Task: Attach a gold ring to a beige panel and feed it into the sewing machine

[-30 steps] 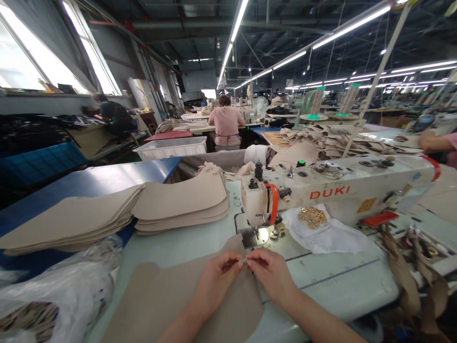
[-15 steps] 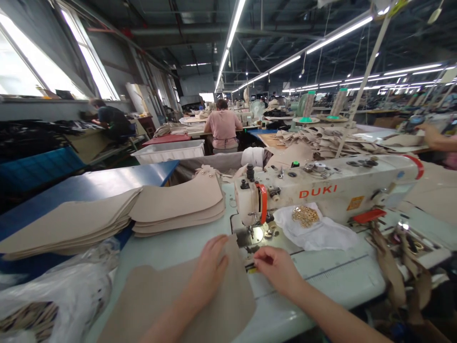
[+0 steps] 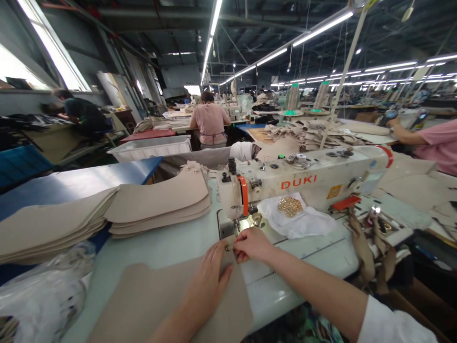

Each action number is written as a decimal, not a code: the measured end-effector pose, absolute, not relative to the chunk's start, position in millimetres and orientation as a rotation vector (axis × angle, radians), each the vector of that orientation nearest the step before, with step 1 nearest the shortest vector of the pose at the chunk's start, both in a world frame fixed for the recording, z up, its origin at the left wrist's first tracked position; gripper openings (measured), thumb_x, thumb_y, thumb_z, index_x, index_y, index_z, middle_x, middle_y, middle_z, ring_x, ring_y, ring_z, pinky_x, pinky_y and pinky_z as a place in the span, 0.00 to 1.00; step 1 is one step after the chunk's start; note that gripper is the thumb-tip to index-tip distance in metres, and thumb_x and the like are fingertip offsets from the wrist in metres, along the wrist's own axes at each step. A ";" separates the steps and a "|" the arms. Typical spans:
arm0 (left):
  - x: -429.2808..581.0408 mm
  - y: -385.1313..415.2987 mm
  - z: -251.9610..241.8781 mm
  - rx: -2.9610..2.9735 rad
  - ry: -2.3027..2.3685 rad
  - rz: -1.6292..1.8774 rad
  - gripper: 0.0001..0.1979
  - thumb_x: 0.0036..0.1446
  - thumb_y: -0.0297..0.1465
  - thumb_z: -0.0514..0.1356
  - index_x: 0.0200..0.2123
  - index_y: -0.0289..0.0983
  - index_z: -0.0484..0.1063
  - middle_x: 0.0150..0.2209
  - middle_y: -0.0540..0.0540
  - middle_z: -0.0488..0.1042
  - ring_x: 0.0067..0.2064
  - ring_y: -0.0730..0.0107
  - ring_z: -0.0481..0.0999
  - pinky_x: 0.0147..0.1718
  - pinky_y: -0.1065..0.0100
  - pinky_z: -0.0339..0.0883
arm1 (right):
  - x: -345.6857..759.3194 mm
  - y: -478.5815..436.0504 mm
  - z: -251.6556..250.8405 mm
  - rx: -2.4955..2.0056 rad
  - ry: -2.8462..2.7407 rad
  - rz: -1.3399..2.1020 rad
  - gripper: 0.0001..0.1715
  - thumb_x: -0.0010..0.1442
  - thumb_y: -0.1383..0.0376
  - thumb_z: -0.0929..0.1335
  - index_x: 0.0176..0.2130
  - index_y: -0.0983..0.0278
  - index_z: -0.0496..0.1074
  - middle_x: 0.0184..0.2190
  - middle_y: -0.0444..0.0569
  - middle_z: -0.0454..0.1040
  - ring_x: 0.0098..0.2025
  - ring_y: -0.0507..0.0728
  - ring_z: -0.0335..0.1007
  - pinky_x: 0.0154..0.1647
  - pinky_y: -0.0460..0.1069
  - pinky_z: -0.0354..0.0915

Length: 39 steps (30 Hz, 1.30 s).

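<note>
Fingertips [image 3: 238,248] of right hand [image 3: 252,244] pinched together on a small metal ring [image 3: 227,247] at the far corner of a beige cut panel [image 3: 171,300], just in front of the needle plate [image 3: 228,228]. Left hand [image 3: 207,286] flat on the same panel, fingers together and extended, tips beside the ring and nearly meeting the right thumb. Panel spread across the pale green table [image 3: 171,243], its near edge running out of view at the bottom.

Directly behind the hands, a cream DUKI sewing machine [image 3: 303,183] with an orange guard [image 3: 243,195] at the needle end. Under its arm, a white cloth [image 3: 303,224] carrying a heap of gold-coloured metal fittings [image 3: 290,206]. Off the right end of the table, brown straps [image 3: 367,252] hanging down beside more metal hardware.

To the left, two stacks of matching beige panels: one [image 3: 160,205] on the green table near the machine, another [image 3: 50,228] on the adjoining blue table [image 3: 71,183]. Crumpled clear plastic bag [image 3: 46,295] in the lower left corner.

Farther back, a person in a pink top [image 3: 210,124] seated facing away at another station, a white bin [image 3: 150,147] just behind that seat. At right edge, another worker's pink sleeve [image 3: 437,145] and forearm over a table heaped with cut pieces [image 3: 314,133]. At far left, a dark-clothed person [image 3: 80,114] bent over a bench beneath the windows.
</note>
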State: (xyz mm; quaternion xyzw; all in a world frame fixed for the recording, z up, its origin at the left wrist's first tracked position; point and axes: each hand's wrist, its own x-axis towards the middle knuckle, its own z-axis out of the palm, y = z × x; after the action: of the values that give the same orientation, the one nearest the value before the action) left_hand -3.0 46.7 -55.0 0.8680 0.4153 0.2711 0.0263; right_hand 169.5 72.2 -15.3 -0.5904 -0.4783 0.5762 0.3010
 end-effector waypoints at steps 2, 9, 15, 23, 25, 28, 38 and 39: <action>-1.8 48.9 -50.4 2.650 1.252 0.883 0.19 0.59 0.31 0.53 0.54 0.36 0.60 0.50 0.40 0.69 0.51 0.60 0.70 0.49 0.57 0.69 | 168.8 74.4 -14.0 -1.585 -1.287 1.553 0.11 0.47 0.79 0.62 0.20 0.67 0.67 0.15 0.42 0.68 0.18 0.50 0.68 0.17 0.41 0.63; 12.6 62.8 -37.2 2.694 1.137 1.021 0.10 0.61 0.28 0.49 0.33 0.36 0.71 0.34 0.45 0.73 0.37 0.67 0.72 0.39 0.65 0.71 | 170.0 78.5 -10.4 -1.627 -1.291 1.614 0.11 0.49 0.78 0.62 0.20 0.67 0.66 0.16 0.42 0.68 0.16 0.49 0.67 0.16 0.39 0.63; 21.8 68.4 -32.9 2.758 1.121 0.943 0.11 0.59 0.24 0.49 0.27 0.36 0.68 0.30 0.46 0.72 0.34 0.67 0.71 0.35 0.66 0.69 | 171.0 81.8 -8.0 -1.681 -1.325 1.611 0.12 0.49 0.78 0.62 0.19 0.68 0.66 0.16 0.43 0.68 0.17 0.49 0.67 0.15 0.39 0.63; 22.7 72.2 -33.9 2.750 1.095 0.914 0.11 0.59 0.24 0.49 0.27 0.36 0.67 0.30 0.47 0.72 0.34 0.68 0.71 0.35 0.67 0.68 | 174.9 83.1 -15.6 -1.698 -1.588 1.430 0.08 0.53 0.74 0.63 0.25 0.67 0.70 0.21 0.43 0.72 0.20 0.51 0.70 0.20 0.42 0.65; 22.7 72.8 -34.6 2.757 1.100 0.912 0.11 0.59 0.24 0.49 0.27 0.36 0.67 0.30 0.47 0.72 0.34 0.69 0.71 0.35 0.67 0.68 | 179.5 80.4 -18.2 -1.696 -1.701 1.229 0.09 0.56 0.71 0.63 0.28 0.67 0.72 0.23 0.45 0.73 0.25 0.52 0.71 0.26 0.43 0.66; 23.2 73.1 -35.2 2.763 1.098 0.930 0.10 0.58 0.24 0.49 0.28 0.36 0.67 0.31 0.46 0.73 0.35 0.68 0.71 0.36 0.67 0.68 | 190.5 71.3 -22.3 -1.629 -1.878 0.902 0.09 0.59 0.69 0.64 0.35 0.66 0.74 0.33 0.49 0.74 0.40 0.56 0.70 0.42 0.48 0.63; 23.6 73.1 -34.5 2.742 1.056 0.989 0.10 0.59 0.24 0.49 0.29 0.36 0.67 0.31 0.47 0.73 0.34 0.68 0.71 0.35 0.67 0.68 | 204.4 52.9 -37.0 -1.239 -2.458 0.067 0.06 0.62 0.68 0.64 0.36 0.64 0.72 0.34 0.47 0.68 0.40 0.56 0.59 0.40 0.48 0.59; 23.4 73.3 -34.7 2.741 1.055 0.989 0.10 0.59 0.24 0.49 0.29 0.36 0.68 0.31 0.47 0.73 0.34 0.68 0.71 0.35 0.67 0.68 | 204.1 53.4 -37.7 -1.228 -2.466 0.039 0.06 0.62 0.68 0.64 0.36 0.65 0.71 0.34 0.47 0.68 0.40 0.56 0.59 0.40 0.48 0.59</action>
State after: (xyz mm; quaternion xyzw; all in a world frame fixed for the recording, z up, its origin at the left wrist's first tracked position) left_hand 23.4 73.3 -34.7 0.8842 0.3403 0.3192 0.0213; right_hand 204.1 53.4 -37.7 -0.4373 -0.8785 0.0138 0.1920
